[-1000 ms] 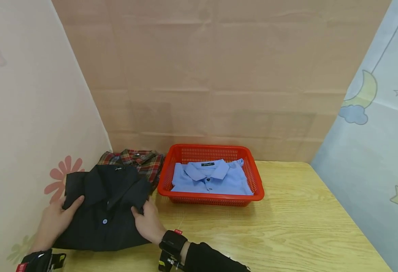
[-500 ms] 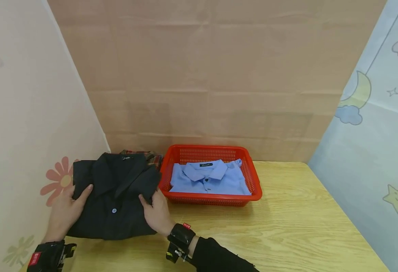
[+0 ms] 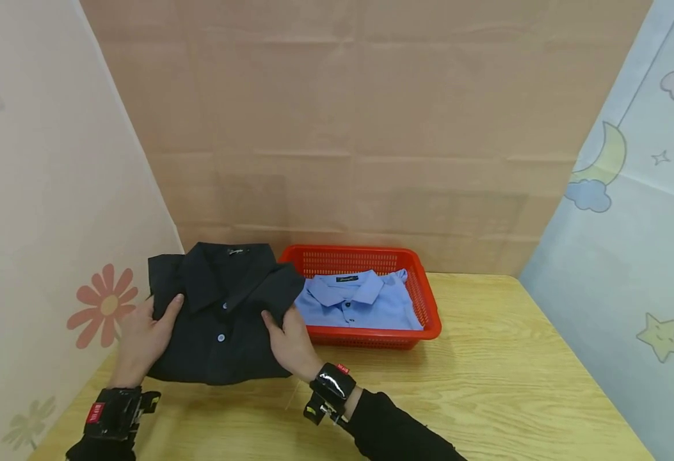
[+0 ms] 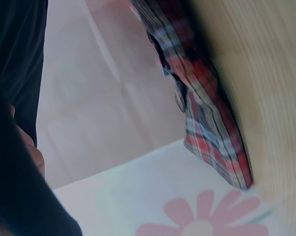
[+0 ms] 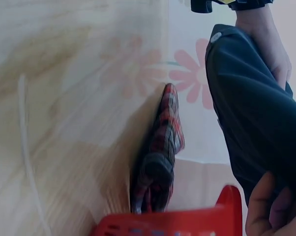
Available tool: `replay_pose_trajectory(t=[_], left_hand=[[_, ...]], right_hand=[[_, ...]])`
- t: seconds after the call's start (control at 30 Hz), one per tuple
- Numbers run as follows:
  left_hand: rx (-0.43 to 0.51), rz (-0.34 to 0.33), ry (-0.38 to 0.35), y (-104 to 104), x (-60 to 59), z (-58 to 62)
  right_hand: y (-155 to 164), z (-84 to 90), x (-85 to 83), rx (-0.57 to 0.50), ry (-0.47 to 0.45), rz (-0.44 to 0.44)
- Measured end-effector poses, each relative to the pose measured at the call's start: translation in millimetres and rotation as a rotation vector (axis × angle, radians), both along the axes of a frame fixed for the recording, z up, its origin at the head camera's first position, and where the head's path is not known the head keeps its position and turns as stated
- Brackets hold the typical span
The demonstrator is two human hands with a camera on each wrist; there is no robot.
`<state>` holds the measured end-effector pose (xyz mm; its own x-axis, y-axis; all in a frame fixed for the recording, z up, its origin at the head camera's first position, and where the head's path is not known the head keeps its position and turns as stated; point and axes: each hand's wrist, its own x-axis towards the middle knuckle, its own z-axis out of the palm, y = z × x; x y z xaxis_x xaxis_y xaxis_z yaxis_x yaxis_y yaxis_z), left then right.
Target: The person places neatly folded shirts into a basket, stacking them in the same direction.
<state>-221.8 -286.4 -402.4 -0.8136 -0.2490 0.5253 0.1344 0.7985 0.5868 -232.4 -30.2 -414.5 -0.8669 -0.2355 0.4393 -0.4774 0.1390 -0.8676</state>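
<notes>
A folded dark shirt, collar up and front buttons showing, is held in the air by both hands. My left hand grips its left edge, thumb on top. The right hand pinches its right edge the same way. In the head view the shirt overlaps the left end of a red plastic basket, which holds a folded light blue shirt. A folded plaid shirt lies on the table in the left wrist view; in the head view the dark shirt hides it.
The wooden table extends to the right of the basket. A white wall with flower prints stands close on the left, brown paper covers the back, and a pale blue printed wall is on the right.
Both hands have carried the dark shirt up and to the right, from in front of the plaid shirt to beside and partly over the red basket. The plaid shirt has become hidden in the head view.
</notes>
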Motion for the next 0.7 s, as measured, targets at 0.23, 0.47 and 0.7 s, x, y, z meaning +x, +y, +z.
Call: replay_pose_trajectory(t=[0.23, 0.47, 0.7], left_hand=[[0.046, -0.026, 0.030, 14, -8.2, 2.4], [0.091, -0.142, 0.077, 32, -12.2, 9.5], [0.128, -0.215, 0.131, 54, -19.4, 16.9]], right_hand=[[22, 6.6, -6.2, 0.025, -0.068, 0.037], [47, 29.9, 4.9, 0.028, -0.126, 0.093], [72, 55.7, 10.5, 0.053, -0.217, 0.143]])
